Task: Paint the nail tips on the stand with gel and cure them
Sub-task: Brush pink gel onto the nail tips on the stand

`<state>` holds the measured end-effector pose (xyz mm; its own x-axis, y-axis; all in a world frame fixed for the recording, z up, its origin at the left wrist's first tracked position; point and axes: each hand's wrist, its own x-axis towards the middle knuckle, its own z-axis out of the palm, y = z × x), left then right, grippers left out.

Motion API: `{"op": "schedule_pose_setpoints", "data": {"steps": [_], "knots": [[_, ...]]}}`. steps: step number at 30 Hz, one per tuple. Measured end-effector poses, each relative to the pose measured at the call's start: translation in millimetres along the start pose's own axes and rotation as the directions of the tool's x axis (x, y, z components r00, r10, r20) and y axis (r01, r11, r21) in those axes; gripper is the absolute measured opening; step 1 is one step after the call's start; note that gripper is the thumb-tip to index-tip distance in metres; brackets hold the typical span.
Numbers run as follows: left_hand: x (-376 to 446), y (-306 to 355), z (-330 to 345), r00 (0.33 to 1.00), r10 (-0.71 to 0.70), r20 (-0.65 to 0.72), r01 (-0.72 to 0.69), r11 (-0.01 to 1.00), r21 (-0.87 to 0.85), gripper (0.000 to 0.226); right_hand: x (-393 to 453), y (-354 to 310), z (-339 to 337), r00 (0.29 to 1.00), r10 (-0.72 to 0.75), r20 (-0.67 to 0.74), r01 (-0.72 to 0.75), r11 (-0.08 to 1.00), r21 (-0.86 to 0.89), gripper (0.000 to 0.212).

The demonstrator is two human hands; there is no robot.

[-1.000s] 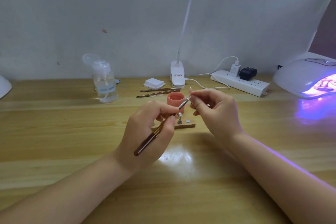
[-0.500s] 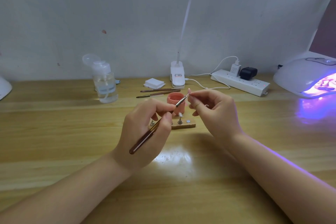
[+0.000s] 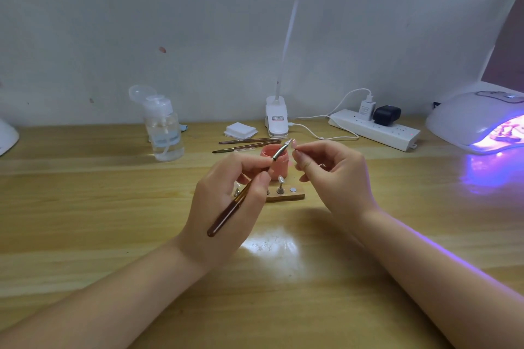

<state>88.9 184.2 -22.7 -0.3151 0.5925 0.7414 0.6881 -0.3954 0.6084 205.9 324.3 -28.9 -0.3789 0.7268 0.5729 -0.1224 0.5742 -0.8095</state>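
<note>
The left hand (image 3: 226,201) grips a gel brush (image 3: 243,190) like a pen: dark brown glossy handle running down across the palm, a gold band, then a silver ferrule angled up to the right. Its fine tip touches or sits just beside a small pale pink nail tip (image 3: 294,144) that the right hand (image 3: 337,176) pinches between thumb and forefinger, the other fingers loosely curled. Both hands hover above the middle of the tabletop (image 3: 85,221).

Just behind and below them stands the wooden stand (image 3: 286,195), a low light-brown bar with a bare silver disc near its right end, one upright peg carrying a clear nail tip (image 3: 280,180) beside it, and further pegs partly hidden by the left hand. Touching or just behind the stand is a salmon-pink gel jar (image 3: 274,163), open.

Toward the rear edge lie two spare brushes (image 3: 246,144), a stack of white pads (image 3: 240,131), a clear pump bottle (image 3: 163,129) with its cap flipped up, and the white clamp base of a lamp (image 3: 276,119) carrying a label with a red strip, too small to read. A white power strip (image 3: 377,129) holds a white charger and a black plug. At the rear right corner a white curing lamp (image 3: 476,122) glows violet, with shapes inside that are too blurred to identify.
</note>
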Motion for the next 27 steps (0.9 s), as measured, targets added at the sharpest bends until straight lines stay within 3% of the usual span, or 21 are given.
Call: {"op": "schedule_pose_setpoints", "data": {"steps": [15,27], "knots": [[0.6,-0.5,2.6,0.987,-0.155,0.039,0.159,0.971,-0.179,0.016,-1.2,4.9,-0.1,0.999,0.014,0.035,-0.014,1.000,-0.002,0.013],[0.0,-1.6,2.2,0.993,-0.120,0.019,0.121,0.980,-0.155,0.018,-0.5,4.5,-0.1,0.999,0.018,0.035,-0.018,1.000,-0.015,0.011]]}}
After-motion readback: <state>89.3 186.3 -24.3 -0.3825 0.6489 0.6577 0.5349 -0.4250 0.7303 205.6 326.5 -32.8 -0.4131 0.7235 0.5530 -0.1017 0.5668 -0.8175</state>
